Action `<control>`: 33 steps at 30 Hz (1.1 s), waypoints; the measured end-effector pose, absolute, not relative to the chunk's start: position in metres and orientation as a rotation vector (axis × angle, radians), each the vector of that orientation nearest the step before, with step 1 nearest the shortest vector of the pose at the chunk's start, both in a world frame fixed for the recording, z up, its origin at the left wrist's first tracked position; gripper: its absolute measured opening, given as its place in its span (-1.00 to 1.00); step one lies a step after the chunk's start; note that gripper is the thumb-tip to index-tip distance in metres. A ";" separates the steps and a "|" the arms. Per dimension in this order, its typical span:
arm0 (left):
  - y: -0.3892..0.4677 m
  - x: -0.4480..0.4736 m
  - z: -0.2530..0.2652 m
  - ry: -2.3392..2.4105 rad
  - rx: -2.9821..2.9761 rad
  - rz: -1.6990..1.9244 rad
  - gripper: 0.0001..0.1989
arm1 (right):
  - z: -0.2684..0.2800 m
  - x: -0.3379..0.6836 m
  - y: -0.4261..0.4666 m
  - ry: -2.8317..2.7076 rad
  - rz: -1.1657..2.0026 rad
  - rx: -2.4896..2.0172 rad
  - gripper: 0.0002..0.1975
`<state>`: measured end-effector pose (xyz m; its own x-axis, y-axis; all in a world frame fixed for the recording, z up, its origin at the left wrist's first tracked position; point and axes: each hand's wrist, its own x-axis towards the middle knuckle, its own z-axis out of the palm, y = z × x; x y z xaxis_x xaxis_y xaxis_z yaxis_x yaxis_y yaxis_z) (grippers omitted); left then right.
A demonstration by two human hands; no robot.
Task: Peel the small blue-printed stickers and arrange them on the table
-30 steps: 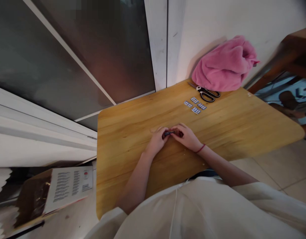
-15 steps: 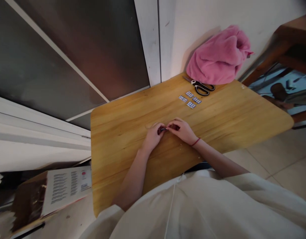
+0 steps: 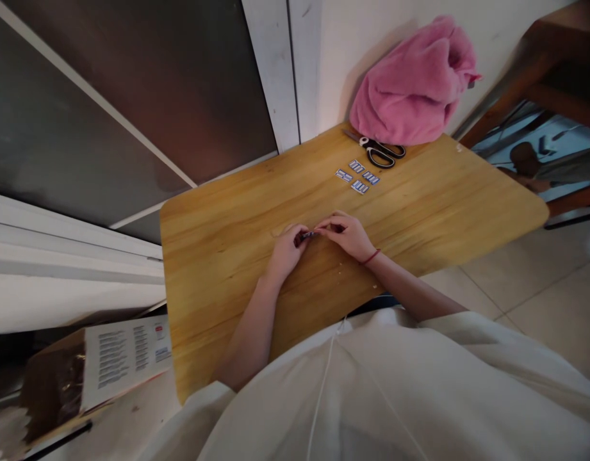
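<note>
My left hand [image 3: 286, 250] is closed around a small dark piece [image 3: 306, 236] with blue and light marks, held low over the wooden table. What kind of thing it is, I cannot make out, since the fingers cover much of it. The fingertips of my right hand [image 3: 347, 235] pinch together at the piece's right end; what they grip is too small to tell. Beyond the hands, several small flat pieces [image 3: 359, 187] patterned in blue and white lie in a loose group. Black-handled scissors [image 3: 381, 153] lie just behind them.
A pink plush bundle [image 3: 410, 89] rests at the table's [image 3: 218, 256] back edge against the wall. Tiny light scraps dot the tabletop near my right forearm. An open cardboard box [image 3: 126, 358] stands on the floor at left. Dark wooden furniture [image 3: 530, 83] is at right.
The whole view has shifted, so everything on the table appears a little higher and further left. Both hands stay together at the small piece, which shows more blue now.
</note>
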<state>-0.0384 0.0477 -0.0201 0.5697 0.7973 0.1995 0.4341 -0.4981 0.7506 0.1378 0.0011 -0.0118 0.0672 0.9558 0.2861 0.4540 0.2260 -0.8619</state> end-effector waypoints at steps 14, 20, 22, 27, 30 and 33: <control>0.050 -0.037 -0.021 0.986 2.149 0.721 -0.97 | -0.015 0.140 0.004 -1.491 0.744 -1.357 -0.75; 0.050 -0.037 -0.023 0.985 2.138 0.730 -0.96 | -0.016 0.141 0.004 -1.487 0.689 -1.363 -0.77; 0.050 -0.037 -0.023 0.987 2.128 0.722 -0.96 | -0.015 0.141 0.004 -1.487 0.679 -1.364 -0.78; 0.050 -0.036 -0.021 1.005 2.131 0.698 -0.97 | -0.015 0.142 0.005 -1.433 0.708 -1.349 -0.79; 0.050 -0.036 -0.021 1.006 2.123 0.702 -0.97 | -0.017 0.145 0.007 -1.340 0.718 -1.328 -0.78; 0.050 -0.036 -0.023 1.022 2.065 0.709 -0.93 | -0.020 0.146 0.010 -1.246 0.657 -1.348 -0.76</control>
